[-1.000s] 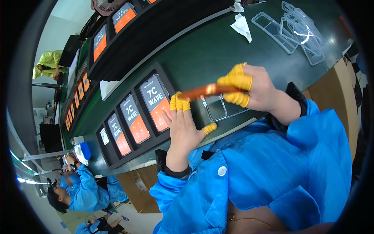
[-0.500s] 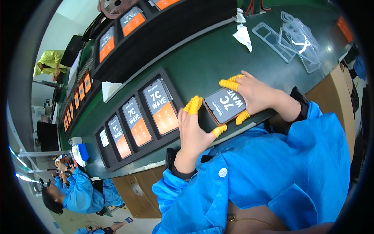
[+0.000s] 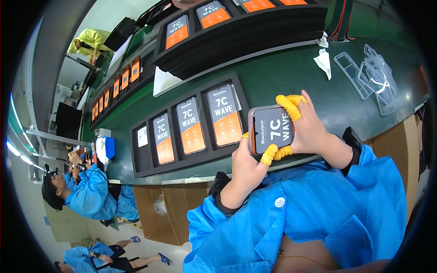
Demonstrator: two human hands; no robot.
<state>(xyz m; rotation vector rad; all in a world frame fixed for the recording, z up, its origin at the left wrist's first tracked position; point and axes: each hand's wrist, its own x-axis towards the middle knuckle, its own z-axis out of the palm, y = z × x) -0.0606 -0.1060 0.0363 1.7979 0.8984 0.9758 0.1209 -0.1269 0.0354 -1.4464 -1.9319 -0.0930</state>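
Held sideways just above the bench's near edge is a smartphone (image 3: pixel 266 129), its screen covered by a dark grey printed film and an orange rim along its side. My right hand (image 3: pixel 310 129) grips its right end, with yellow finger cots on the fingers. At the lower left corner, my left hand (image 3: pixel 246 167) has its yellow-capped thumb on the front; its other fingers are partly hidden at the phone's side. Left of my hands lies a black foam tray (image 3: pixel 170 132) with three grey-and-orange phones in its slots. A white label (image 3: pixel 142 135) shows in its leftmost slot.
Clear plastic phone cases (image 3: pixel 380 82) lie piled at the right of the green bench (image 3: pixel 277 73), near a crumpled white tissue (image 3: pixel 322 63). Stacked black trays (image 3: pixel 246 38) with more phones stand at the back. A co-worker (image 3: pixel 86 189) sits at left, beyond a cardboard box (image 3: pixel 170 209).
My left hand has closed in on the phone's lower left corner, its thumb now on the front. The phone sits more level across. The whole view has shifted, bringing the tray rightward.
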